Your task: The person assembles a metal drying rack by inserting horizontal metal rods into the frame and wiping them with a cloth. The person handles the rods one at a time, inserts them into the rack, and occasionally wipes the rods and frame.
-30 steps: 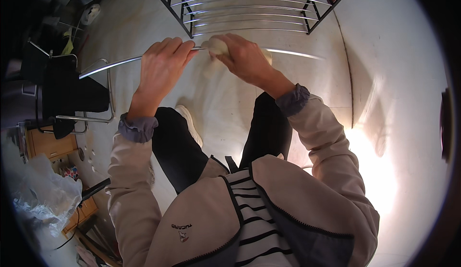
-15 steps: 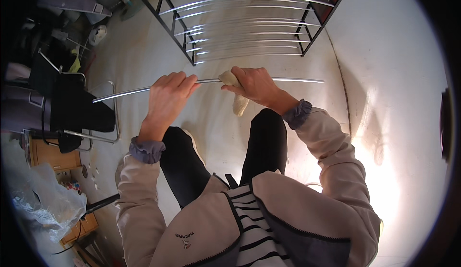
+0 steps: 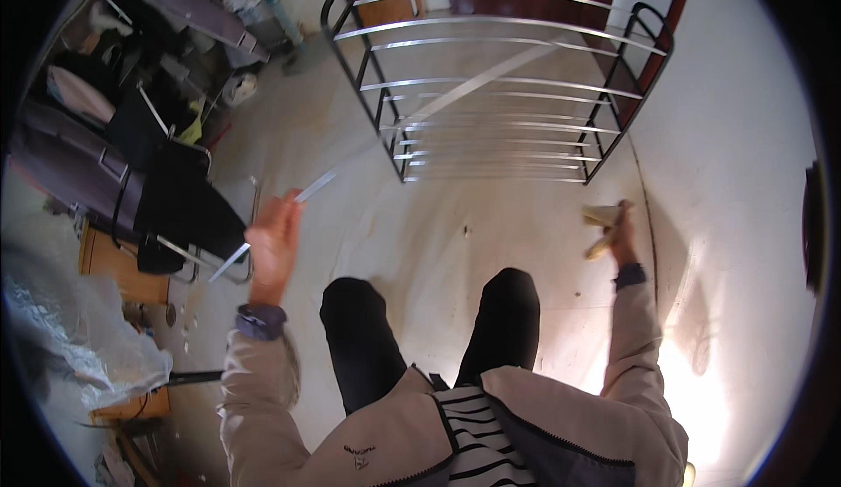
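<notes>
While left hand [image 3: 273, 240] grips thin metal rod [image 3: 289, 208], right hand [image 3: 620, 235] clutches crumpled cloth [image 3: 601, 224].

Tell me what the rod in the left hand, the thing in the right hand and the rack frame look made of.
Rod: apparently polished metal, thin, silvery, with a bright sheen.
Cloth: soft, crumpled, pale yellowish, probably fabric, though blurred.
Rack frame: black tube, likely painted metal, carrying shiny silver rails.

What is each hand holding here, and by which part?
The left hand grips a thin silver metal rod near its middle. The right hand clutches a crumpled yellowish cloth; which part of it cannot be told.
</notes>
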Tool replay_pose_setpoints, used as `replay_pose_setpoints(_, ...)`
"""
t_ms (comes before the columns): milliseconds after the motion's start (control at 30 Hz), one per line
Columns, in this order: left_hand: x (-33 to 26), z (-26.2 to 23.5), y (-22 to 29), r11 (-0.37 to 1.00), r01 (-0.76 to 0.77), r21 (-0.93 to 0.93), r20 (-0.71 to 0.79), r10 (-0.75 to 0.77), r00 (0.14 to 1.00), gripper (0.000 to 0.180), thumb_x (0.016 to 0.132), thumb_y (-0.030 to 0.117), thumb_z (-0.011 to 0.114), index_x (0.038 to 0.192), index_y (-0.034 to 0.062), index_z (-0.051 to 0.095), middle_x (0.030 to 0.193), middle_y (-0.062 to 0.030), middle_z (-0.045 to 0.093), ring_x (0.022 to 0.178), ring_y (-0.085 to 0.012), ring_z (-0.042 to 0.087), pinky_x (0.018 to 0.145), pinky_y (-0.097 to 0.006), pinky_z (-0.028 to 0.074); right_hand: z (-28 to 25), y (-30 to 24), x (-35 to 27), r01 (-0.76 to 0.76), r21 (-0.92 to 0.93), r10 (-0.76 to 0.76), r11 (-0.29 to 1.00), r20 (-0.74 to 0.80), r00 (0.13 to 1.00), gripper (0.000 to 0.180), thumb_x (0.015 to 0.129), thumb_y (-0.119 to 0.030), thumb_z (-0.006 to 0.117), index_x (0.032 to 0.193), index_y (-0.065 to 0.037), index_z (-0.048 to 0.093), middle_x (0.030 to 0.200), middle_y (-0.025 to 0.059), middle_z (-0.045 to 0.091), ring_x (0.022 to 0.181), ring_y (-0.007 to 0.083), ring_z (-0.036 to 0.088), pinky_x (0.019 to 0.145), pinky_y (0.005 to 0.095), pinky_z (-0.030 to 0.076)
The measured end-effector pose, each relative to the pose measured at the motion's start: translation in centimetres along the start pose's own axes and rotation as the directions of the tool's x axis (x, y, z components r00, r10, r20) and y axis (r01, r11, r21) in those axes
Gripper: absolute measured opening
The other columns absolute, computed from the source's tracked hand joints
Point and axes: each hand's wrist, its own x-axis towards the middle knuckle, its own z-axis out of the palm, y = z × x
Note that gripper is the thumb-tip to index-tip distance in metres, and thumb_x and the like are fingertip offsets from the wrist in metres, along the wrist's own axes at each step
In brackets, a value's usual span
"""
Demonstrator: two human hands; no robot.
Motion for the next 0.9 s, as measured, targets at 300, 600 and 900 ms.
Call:
replay_pose_setpoints(300,0.2,11.6,10.5,0.972,-0.023,-0.236,0.145,0.059,0.988,0.012,0.091,0.018,0.07,0.101,0.0122,0.069,0.075,-0.0083,0.059,0.066,-0.031,0.062,0.056,-0.042,0.048,26.2,2.8,-17.2,-0.458,0.591,-0.013,0.664,0.621,0.784,0.071,0.095,-0.062,0.053,0.137,-0.005,0.046,0.135,0.0141,0.055,0.122,0.0321,0.058,0.108,0.0465,0.048)
replay_pose_setpoints(600,-2.0,11.4,10.3,0.976,-0.043,-0.212,0.266,0.101,0.959,0.013,0.094,0.024,0.067,0.099,0.0115,0.067,0.075,-0.0072,0.059,0.066,-0.0303,0.062,0.055,-0.04,0.049,30.1,-0.1,-19.8,-0.214,0.567,0.071,0.796,0.263,0.962,0.037,0.097,-0.042,0.065,0.114,-0.011,0.055,0.097,0.0074,0.064,0.081,0.0225,0.066,0.067,0.0349,0.055)
replay_pose_setpoints(900,-2.0,11.6,11.1,0.968,0.102,-0.23,0.38,-0.007,0.925,0.015,0.097,0.022,0.063,0.103,0.0091,0.068,0.086,-0.0121,0.066,0.074,-0.0355,0.065,0.063,-0.043,0.052,30.7,-1.5,-20.7,-0.466,0.649,0.154,0.601,0.478,0.865,0.04,0.096,-0.042,0.066,0.118,-0.011,0.054,0.111,0.0077,0.065,0.097,0.0259,0.068,0.082,0.0423,0.061)
